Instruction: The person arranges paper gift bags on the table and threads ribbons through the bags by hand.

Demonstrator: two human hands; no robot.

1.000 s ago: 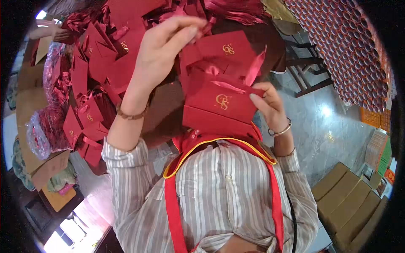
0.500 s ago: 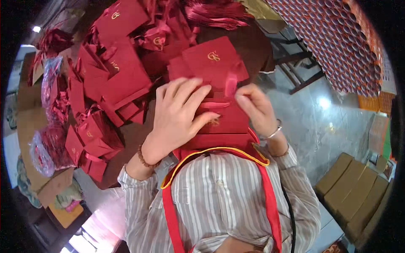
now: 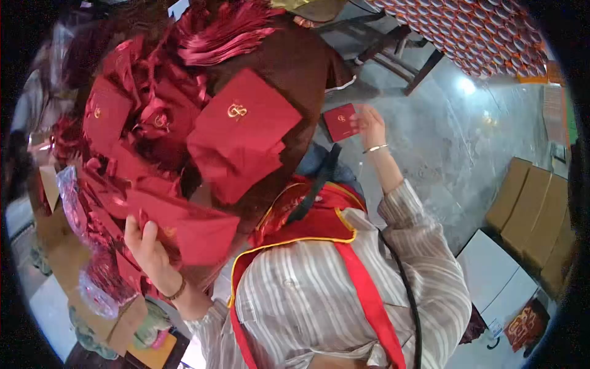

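Note:
My left hand (image 3: 150, 253) is at the left, its fingers closed on the edge of a red bag (image 3: 206, 230) that is smeared by motion. That bag lies over a heap of other red bags. On the right, my right hand (image 3: 371, 126) is stretched out over the floor, fingers pinched on a small red card (image 3: 340, 122) with a gold logo. Between the hands, a stack of red bags (image 3: 246, 120) with a gold logo on top rests on the dark brown table (image 3: 301, 61).
Dark red ribbons (image 3: 227, 34) lie at the table's back. A wooden stool (image 3: 399, 58) stands beyond it. Rows of round cups (image 3: 473, 37) fill the upper right. Cardboard boxes (image 3: 531, 212) and a white box (image 3: 495, 277) are at the right. Plastic-wrapped bundles (image 3: 101, 280) lie at the left.
My hands have parted: the left went down and left with a red bag, the right went outward and now holds a small red card. The whole view has turned and shifted.

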